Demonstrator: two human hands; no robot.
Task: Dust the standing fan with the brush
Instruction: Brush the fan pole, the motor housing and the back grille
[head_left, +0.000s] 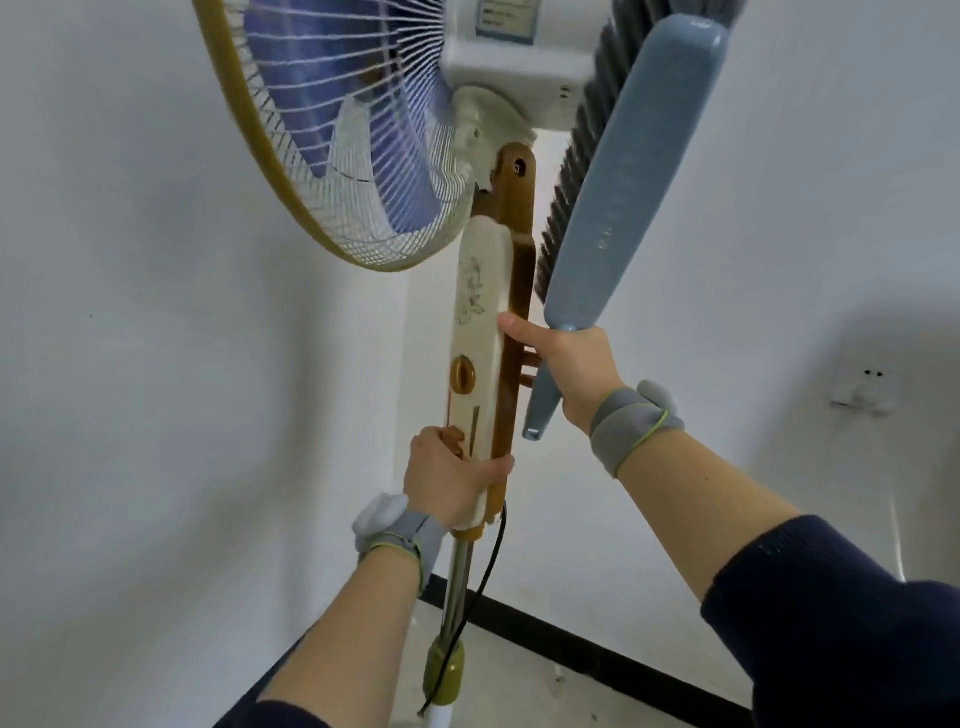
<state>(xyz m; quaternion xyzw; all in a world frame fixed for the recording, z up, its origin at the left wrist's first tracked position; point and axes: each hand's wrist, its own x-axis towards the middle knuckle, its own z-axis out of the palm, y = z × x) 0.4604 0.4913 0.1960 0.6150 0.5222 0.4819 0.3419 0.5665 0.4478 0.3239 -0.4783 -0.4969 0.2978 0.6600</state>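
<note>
The right hand (571, 374) is curled round the narrow handle of a long grey-blue plastic brush (623, 182), and its thumb touches the edge of the fan's column. The brush rises from the fist. Its dark bristles (574, 156) are turned toward the tall cream-and-brown standing fan (501, 218) and lie against the rear of the white motor housing (509, 67).

The left hand (447, 478) grips the lower end of the cream control column (478, 322), fingers wrapped round its edge (just below the round brown dial (462, 374)). Each wrist wears a grey wristband (631, 421).

Above and to the left is the gold-rimmed white wire grille (332, 156), with blue blades behind it. Below the left hand runs the chrome pole (457, 587), and a black cord (488, 561) hangs beside it. A white wall socket (857, 395) sits well to the right.
</note>
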